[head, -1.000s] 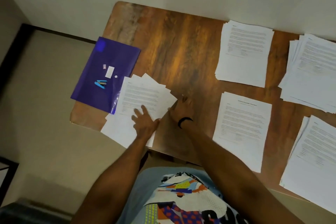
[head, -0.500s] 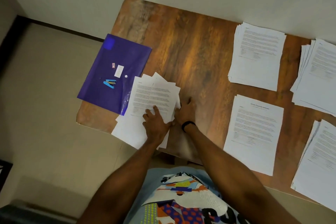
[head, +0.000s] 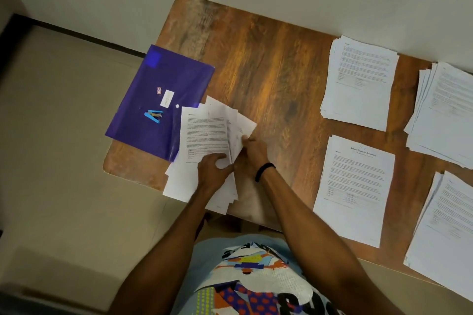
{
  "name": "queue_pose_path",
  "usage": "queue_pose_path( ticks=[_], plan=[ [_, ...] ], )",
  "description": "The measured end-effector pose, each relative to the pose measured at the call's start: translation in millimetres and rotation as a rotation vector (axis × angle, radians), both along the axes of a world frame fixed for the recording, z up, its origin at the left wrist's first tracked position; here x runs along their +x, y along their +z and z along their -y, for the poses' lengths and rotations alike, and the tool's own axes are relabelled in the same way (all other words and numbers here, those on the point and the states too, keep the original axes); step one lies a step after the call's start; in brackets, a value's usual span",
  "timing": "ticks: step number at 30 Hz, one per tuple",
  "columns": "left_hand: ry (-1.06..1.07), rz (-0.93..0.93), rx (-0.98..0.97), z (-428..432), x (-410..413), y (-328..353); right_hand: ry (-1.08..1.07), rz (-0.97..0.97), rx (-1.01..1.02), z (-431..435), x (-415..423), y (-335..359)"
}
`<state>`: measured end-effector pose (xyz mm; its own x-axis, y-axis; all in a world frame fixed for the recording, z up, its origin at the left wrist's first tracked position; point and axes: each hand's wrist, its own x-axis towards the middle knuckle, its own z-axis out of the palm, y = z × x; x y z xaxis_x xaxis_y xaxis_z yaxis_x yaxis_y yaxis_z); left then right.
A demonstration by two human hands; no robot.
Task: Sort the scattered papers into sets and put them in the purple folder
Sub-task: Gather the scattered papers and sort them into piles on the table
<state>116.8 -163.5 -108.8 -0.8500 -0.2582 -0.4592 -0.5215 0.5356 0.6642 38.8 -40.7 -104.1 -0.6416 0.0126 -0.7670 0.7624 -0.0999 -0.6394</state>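
A loose set of printed papers (head: 204,135) lies at the table's near left edge, partly over the purple folder (head: 158,100) and overhanging the edge. My left hand (head: 213,171) presses and curls on the lower part of the top sheet. My right hand (head: 252,153), with a black wristband, grips the right edges of the sheets, which lift and bend upward. Several sorted paper stacks lie to the right: a far stack (head: 359,82), a near stack (head: 354,189), a far right stack (head: 445,115) and a near right stack (head: 445,233).
A small blue stapler (head: 153,115), a white label (head: 167,98) and a tiny red item (head: 159,90) sit on the folder. The wooden table (head: 268,71) stands against a pale wall. Floor lies to the left, below the table's rounded corner.
My hands have closed together on the left set. The right hand went from lying flat beside the sheets to gripping and lifting their right edges; the fanned sheets are gathered closer.
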Motion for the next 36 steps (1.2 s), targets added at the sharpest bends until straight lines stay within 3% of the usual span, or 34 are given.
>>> queue_pose_path(
  ticks=[6, 11, 14, 18, 27, 30, 33, 36],
  plan=[
    [-0.074, 0.093, 0.139, -6.6, -13.7, 12.6, -0.082, 0.145, -0.140, -22.9, 3.8, -1.4],
    [0.102, 0.091, 0.260, -14.7, -24.4, 32.4, 0.073, 0.162, -0.218, -25.0, 7.0, 5.5],
    [0.164, 0.021, 0.174, -17.9, -23.6, 37.4, 0.085, 0.165, -0.221, -23.4, 8.1, 5.4],
    [0.266, 0.123, 0.142, -11.4, -20.8, 29.3, -0.050, 0.133, -0.065, -32.5, 4.1, 3.4],
    [0.175, 0.110, 0.003, -13.8, -19.3, 32.0, -0.026, 0.114, -0.008, -48.3, 5.8, -8.1],
    [0.216, 0.164, -0.012, -21.9, -22.7, 33.4, -0.035, -0.029, 0.259, -50.1, 6.6, -3.4],
    [0.251, 0.141, -0.060, -33.8, -27.4, 50.0, -0.237, -0.200, 0.632, -67.6, 5.9, 22.4],
    [0.182, 0.005, -0.171, -45.2, -32.6, 55.6, -0.325, -0.314, 0.831, -108.1, 1.2, 32.1]
  ],
)
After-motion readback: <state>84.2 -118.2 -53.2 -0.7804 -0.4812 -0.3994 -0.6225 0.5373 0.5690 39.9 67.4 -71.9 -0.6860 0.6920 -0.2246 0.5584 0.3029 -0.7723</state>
